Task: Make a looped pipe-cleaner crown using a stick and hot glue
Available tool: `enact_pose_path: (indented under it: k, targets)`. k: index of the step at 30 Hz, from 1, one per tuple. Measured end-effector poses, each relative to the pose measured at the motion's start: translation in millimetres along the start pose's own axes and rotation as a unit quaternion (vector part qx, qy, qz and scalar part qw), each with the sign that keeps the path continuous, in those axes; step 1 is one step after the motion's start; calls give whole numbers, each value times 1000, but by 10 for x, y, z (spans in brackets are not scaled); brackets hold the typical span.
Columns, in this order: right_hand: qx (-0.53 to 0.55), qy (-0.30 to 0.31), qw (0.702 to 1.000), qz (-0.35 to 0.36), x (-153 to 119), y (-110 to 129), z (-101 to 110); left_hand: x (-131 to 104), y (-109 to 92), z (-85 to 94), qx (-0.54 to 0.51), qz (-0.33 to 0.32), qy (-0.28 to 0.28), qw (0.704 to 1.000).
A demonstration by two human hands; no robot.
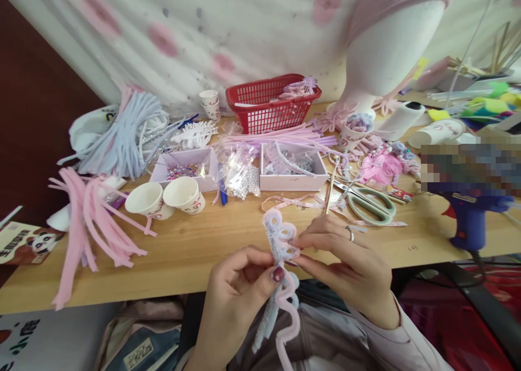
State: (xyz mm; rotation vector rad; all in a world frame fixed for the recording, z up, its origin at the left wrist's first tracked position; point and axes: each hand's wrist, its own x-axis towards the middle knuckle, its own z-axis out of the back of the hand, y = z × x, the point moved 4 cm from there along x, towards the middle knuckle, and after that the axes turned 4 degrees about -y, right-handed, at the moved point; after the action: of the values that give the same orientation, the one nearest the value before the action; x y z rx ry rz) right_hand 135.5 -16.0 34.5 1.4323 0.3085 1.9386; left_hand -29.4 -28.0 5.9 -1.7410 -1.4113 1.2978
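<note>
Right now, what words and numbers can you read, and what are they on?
"DUCK": bag; the rest there is unclear.
Panda card: characters too blurred.
White surface: big characters, too unclear.
Cups: print too small.
Tape: marks too small.
Glue gun: label too small.

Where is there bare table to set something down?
The widest bare patch of table lies between the pink strips, the cups and the left hand; a smaller one sits between the right hand, scissors and glue gun. It is crowded farther back, around the boxes and basket.
</note>
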Motion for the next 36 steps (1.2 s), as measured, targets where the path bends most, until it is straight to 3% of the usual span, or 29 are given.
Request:
enact_pose_path:
  k: [14,23,27,32,36]
  targets:
    - [-35,-14,999,26,4,41,-7,-12,10,-16,3,-11,-5,1000]
    - [-66,-6,997,48,31,101,-8,-30,-24,-12,58,-83,-12,995]
    - [-68,-16,996,47,46,90,-6,19,18,35,51,-73,-20,996]
    - [-72,0,996,49,90,50,39,116,130,83,11,-39,11,999]
    - [-77,-3,997,23,68,-13,88,88,108,68,-27,-20,-46,998]
